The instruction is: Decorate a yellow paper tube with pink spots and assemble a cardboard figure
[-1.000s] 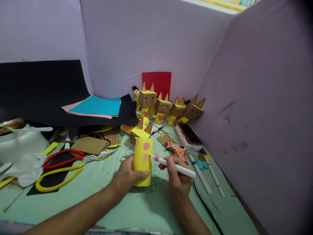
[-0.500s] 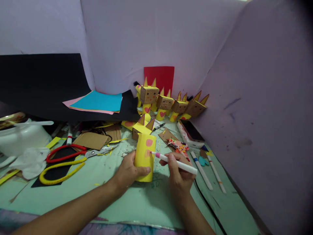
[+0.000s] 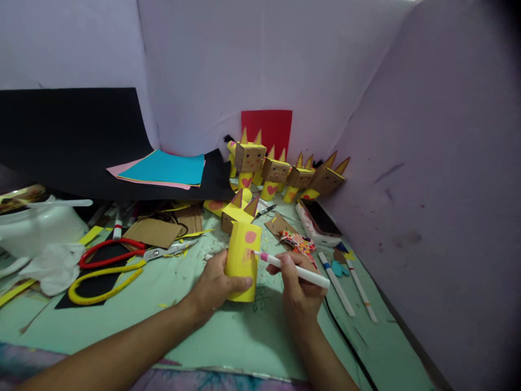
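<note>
Upright over the table's front half, a yellow paper tube [image 3: 241, 271] is gripped by my left hand [image 3: 217, 282], thumb across its front and fingers hidden behind. The tube bears an orange-pink round spot near the top and a lighter, patchy one below. My right hand [image 3: 299, 285] is closed around a white felt-tip marker [image 3: 311, 277] with a pink collar. The marker's tip touches the lower spot's right edge. Just behind the tube lies a yellow-topped cardboard head [image 3: 243, 214] with two pointed ears or horns.
Several yellow cardboard figures [image 3: 250, 157] stand at the back before red paper [image 3: 272, 122]. Red-and-yellow scissors [image 3: 109, 271] and cardboard scraps [image 3: 157, 232] lie left. Coloured sheets [image 3: 166, 168] rest on black paper. Rightward are a phone [image 3: 319, 217], more markers [image 3: 337, 285] and a black cable [image 3: 345, 339].
The view has shifted very slightly. Both hands, the tube and the marker keep nearly the same pose, the tip still at the lower spot.
</note>
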